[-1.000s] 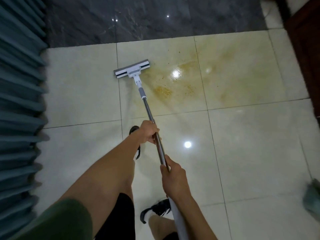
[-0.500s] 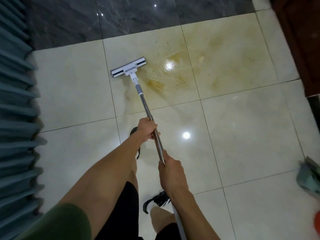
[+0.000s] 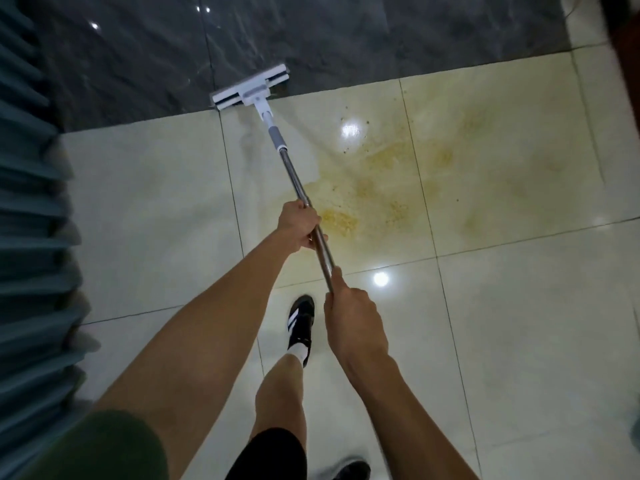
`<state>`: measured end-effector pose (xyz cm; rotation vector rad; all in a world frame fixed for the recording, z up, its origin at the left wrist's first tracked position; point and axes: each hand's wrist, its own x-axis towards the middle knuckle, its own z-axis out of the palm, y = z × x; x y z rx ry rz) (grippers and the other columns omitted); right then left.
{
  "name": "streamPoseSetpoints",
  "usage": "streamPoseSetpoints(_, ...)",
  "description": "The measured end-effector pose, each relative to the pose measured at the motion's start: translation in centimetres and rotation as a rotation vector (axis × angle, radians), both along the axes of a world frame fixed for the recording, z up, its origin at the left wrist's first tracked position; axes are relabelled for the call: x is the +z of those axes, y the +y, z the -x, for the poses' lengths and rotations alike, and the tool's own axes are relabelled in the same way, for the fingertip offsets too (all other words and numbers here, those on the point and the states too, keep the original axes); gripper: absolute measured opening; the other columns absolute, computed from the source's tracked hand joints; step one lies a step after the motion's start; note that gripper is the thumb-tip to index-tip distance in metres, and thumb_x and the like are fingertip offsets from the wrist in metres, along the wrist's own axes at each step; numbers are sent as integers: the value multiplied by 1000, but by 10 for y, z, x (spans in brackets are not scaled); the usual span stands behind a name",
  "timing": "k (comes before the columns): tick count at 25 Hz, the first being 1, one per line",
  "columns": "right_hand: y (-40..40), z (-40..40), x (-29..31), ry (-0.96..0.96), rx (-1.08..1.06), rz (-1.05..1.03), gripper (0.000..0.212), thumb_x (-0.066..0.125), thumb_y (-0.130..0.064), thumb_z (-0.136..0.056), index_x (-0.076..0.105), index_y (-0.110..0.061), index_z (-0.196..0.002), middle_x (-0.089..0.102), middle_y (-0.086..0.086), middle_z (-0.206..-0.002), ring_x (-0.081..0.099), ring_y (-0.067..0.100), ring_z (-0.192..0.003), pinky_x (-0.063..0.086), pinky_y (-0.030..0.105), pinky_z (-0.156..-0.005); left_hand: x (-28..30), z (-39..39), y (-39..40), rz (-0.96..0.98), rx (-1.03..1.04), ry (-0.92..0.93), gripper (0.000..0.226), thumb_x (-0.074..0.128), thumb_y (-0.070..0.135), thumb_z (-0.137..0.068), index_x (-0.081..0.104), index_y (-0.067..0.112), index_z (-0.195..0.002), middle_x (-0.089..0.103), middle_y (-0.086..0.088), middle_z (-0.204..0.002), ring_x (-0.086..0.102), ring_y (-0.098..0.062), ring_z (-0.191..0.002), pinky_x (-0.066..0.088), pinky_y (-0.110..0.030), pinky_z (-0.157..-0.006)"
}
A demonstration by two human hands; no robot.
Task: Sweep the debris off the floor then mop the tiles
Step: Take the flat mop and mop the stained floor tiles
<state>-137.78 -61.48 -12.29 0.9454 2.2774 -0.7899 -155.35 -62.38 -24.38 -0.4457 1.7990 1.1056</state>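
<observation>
A flat mop with a white head point(image 3: 250, 88) and a long metal handle point(image 3: 294, 176) lies across the border between the pale tiles and the dark marble floor. My left hand point(image 3: 298, 226) grips the handle at mid-length. My right hand point(image 3: 351, 315) grips it lower, nearer my body. A yellow-brown stain with gritty specks point(image 3: 388, 188) spreads over the pale tiles, to the right of the handle. A wet streak point(image 3: 252, 140) shows on the tile just behind the mop head.
Pleated blue-grey curtains point(image 3: 31, 220) run down the left side. Dark marble flooring point(image 3: 346, 39) fills the top. My foot in a black shoe with white stripes point(image 3: 299, 322) stands on the tile under the handle. Dark wooden furniture point(image 3: 627, 46) sits at the top right.
The mop head has been pushed forward, from the pale tile left of the stain up to the edge of the dark marble. I have stepped forward and the stain now lies closer.
</observation>
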Motion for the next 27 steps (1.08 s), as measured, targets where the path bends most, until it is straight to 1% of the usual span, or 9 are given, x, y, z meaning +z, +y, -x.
streamPoseSetpoints(5, 27, 38, -2, 27, -21, -3, 55, 42, -22, -103, 20, -25, -154, 61, 9, -106, 62, 26, -92, 50, 36, -74, -10, 38, 23, 76, -3, 84, 20, 60, 2, -89, 57, 7, -108, 61, -13, -83, 70, -36, -76, 61, -46, -56)
streamPoseSetpoints(7, 25, 25, 3, 10, -17, 8, 58, 43, -23, -104, 18, -26, -155, 59, 9, -108, 62, 25, -94, 51, 36, -76, -13, 26, 23, 148, -82, 151, 34, 59, 10, -84, 59, 8, -118, 67, -15, -92, 71, -35, -83, 62, -49, -62)
streamPoseSetpoints(9, 23, 5, 6, 24, -34, 23, 57, 43, -25, -104, 18, -27, -156, 59, 9, -109, 62, 25, -95, 52, 36, -78, -11, 4, 21, 198, -201, 252, 49, 59, 15, -84, 54, 8, -133, 68, -16, -102, 69, -31, -85, 63, -44, -68)
streamPoseSetpoints(12, 20, -35, 7, 43, -73, 69, 57, 45, -24, -103, 20, -28, -155, 59, 10, -108, 62, 26, -95, 51, 35, -78, 0, -37, 18, 216, -313, 311, 59, 66, 14, -87, 47, 4, -141, 65, -19, -108, 66, -28, -81, 61, -40, -64)
streamPoseSetpoints(15, 13, -113, 9, 51, -119, 99, 56, 45, -23, -103, 22, -28, -154, 62, 10, -106, 63, 25, -91, 54, 35, -79, 10, -108, 14, 209, -372, 271, 37, 71, 10, -84, 54, 7, -116, 66, -21, -102, 70, -32, -77, 62, -49, -59)
streamPoseSetpoints(17, 8, -182, 12, 65, -137, 139, 55, 43, -23, -103, 23, -28, -155, 63, 9, -103, 63, 23, -87, 55, 34, -76, 15, -173, 12, 205, -397, 224, 31, 71, 7, -84, 55, 2, -110, 66, -19, -96, 70, -31, -71, 61, -50, -53)
streamPoseSetpoints(22, 8, -350, 35, 35, -222, 165, 52, 37, -27, -106, 23, -30, -155, 62, 7, -104, 61, 21, -87, 50, 29, -74, 22, -343, 14, 168, -454, 172, 34, 69, 8, -85, 52, 4, -114, 67, -19, -97, 71, -32, -72, 61, -52, -56)
streamPoseSetpoints(24, 9, -412, 57, -3, -272, 186, 51, 36, -26, -105, 24, -33, -154, 62, 6, -101, 61, 20, -87, 52, 31, -75, 33, -410, 16, 124, -464, 125, 43, 70, 8, -86, 49, 10, -124, 64, -16, -93, 69, -27, -69, 61, -43, -53)
streamPoseSetpoints(27, 11, -456, 82, -42, -356, 234, 52, 37, -23, -103, 26, -35, -153, 61, 5, -99, 62, 20, -89, 54, 34, -80, 48, -464, 22, 126, -527, 99, 66, 71, 11, -85, 42, 4, -144, 62, -10, -91, 66, -21, -67, 55, -26, -41)
